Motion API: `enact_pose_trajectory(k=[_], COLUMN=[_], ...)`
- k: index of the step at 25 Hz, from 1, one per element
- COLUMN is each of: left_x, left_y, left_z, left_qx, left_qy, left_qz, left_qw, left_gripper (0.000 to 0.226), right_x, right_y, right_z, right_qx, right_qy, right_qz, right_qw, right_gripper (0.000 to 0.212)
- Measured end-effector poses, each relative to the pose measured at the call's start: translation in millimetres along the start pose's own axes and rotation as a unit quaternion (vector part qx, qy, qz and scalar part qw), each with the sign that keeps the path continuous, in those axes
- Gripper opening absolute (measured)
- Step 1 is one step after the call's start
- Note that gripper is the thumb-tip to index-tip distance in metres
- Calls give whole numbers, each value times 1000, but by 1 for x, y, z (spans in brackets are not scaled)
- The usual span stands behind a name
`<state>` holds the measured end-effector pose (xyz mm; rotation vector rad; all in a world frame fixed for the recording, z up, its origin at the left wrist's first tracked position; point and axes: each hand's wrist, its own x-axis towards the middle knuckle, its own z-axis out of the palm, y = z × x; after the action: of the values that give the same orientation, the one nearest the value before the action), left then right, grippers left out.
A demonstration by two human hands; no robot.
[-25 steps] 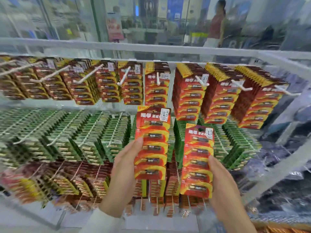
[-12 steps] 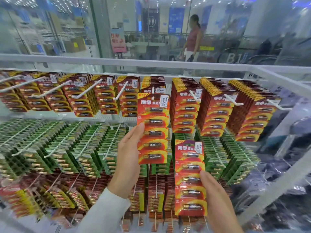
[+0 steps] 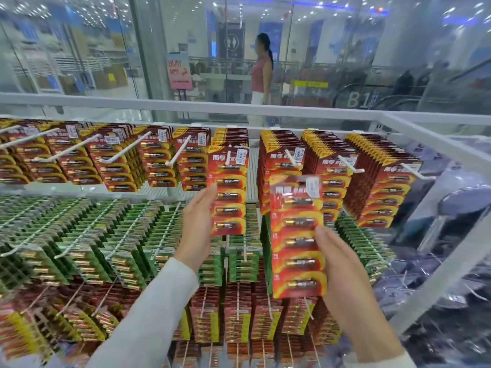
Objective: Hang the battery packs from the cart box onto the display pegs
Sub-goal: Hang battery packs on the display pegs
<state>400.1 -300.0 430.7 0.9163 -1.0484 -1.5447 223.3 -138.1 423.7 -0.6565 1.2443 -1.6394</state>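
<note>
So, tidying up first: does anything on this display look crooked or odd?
Nothing stands out: the hung packs sit in straight rows. The left hand holds the left pack, the right hand the right pack.

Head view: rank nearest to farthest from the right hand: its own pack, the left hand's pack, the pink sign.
1. Own pack, gripped by the right hand.
2. Other pack in the left hand, upper left.
3. Pink sign, behind glass.

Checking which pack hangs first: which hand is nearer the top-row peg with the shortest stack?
Left. The left hand holds its pack up at that peg; the right hand, with another pack, is lower and to the right.
</note>
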Motion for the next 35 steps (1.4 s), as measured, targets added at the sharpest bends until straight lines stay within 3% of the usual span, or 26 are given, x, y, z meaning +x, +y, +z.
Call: enact_pose_trajectory(k=[5,10,14,16,18,20,26,35], left_x=[33,40,58,52,38,39,41,35], left_y=[1,-6,-25,-19,-5,-6,-9,-20], left_z=[5,3,-9,-7,-2,-1,-6,-32], left_qx=[-3,-12,-1,7,17,21,28,68], left_qy=[4,12,17,9,3,1,24,35], left_qz=[-8,6,11,7,12,13,15,8], left_qw=[1000,1000,1000,1000,1000,1000,999,997], left_gripper=[36,47,100,87,49,30,31,14], right_x=[17,23,20,16,16,18,58,93], right_y=[-23,-23,-21,-23,-23,-23,-21,-1], right_z=[9,12,15,17,17,18,33,37], right_qx=[6,12,2,6,3,-8,-73,-151], right_qy=[24,25,22,25,30,36,60,114], right_qz=[-40,-31,-32,-32,-38,-35,-50,-90], right_qw=[999,999,999,999,999,999,994,978], right_gripper=[57,48,37,30,25,25,30,31])
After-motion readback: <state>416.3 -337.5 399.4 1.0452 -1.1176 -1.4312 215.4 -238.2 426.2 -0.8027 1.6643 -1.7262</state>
